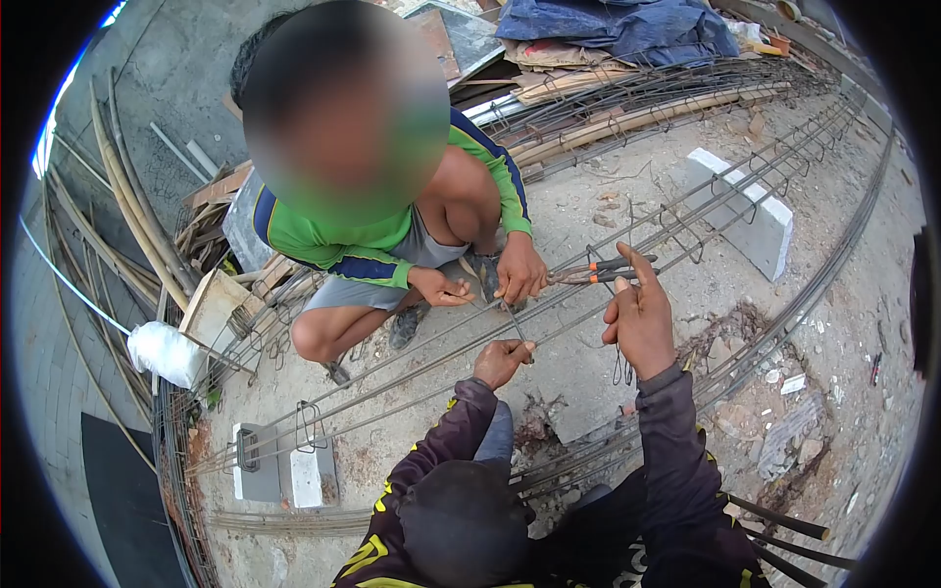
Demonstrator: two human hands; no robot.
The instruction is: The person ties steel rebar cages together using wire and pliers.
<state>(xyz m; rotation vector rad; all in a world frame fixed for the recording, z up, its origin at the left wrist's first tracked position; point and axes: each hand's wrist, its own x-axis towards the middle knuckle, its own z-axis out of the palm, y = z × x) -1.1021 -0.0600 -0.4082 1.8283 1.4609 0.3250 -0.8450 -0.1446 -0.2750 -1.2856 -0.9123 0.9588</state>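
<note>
Rebar cage, long, slender, grey, square-hooped

A crumpled blue tarpaulin lay by scrap boards at the yard's far side, while long poles stretched beside a grey wall at left. A pale cord ran to a white bundle near a black sheet. Broken rubble littered the ground at right, near a slim red-and-black object.
</note>
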